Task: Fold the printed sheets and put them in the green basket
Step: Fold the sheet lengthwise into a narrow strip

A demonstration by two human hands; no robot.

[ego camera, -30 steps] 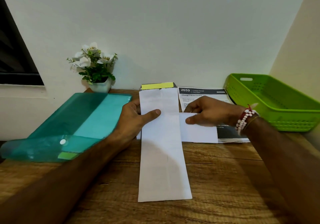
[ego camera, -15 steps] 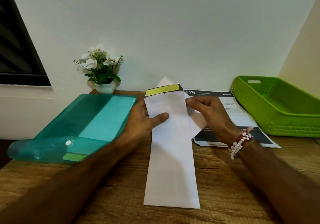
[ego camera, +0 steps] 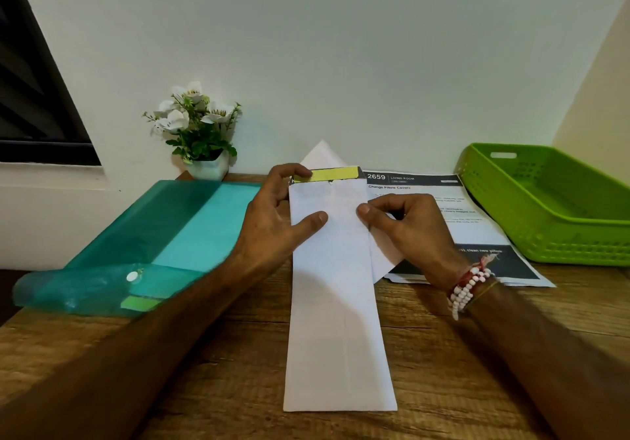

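Folded sheet: a long white strip (ego camera: 335,320) is lying lengthwise on the wooden table (ego camera: 443,371), its blank side facing up and its far end reaching a yellow band (ego camera: 332,174).
Left hand: the hand (ego camera: 276,221) is gripping the strip's far left edge, the thumb pressing down on the paper and the fingers curling over the top corner.
Right hand: the hand (ego camera: 409,228) is pinching the strip's right edge between thumb and forefinger, with a white flap showing beneath the palm.
Printed sheets: a stack (ego camera: 477,235) headed "2659 LIVING ROOM" is lying just right of the strip, partly under the right hand.
Green basket: it (ego camera: 579,242) is sitting at the far right, beside the stack.
Left side: a teal plastic folder (ego camera: 153,235) is resting near a small pot of white flowers (ego camera: 208,165).
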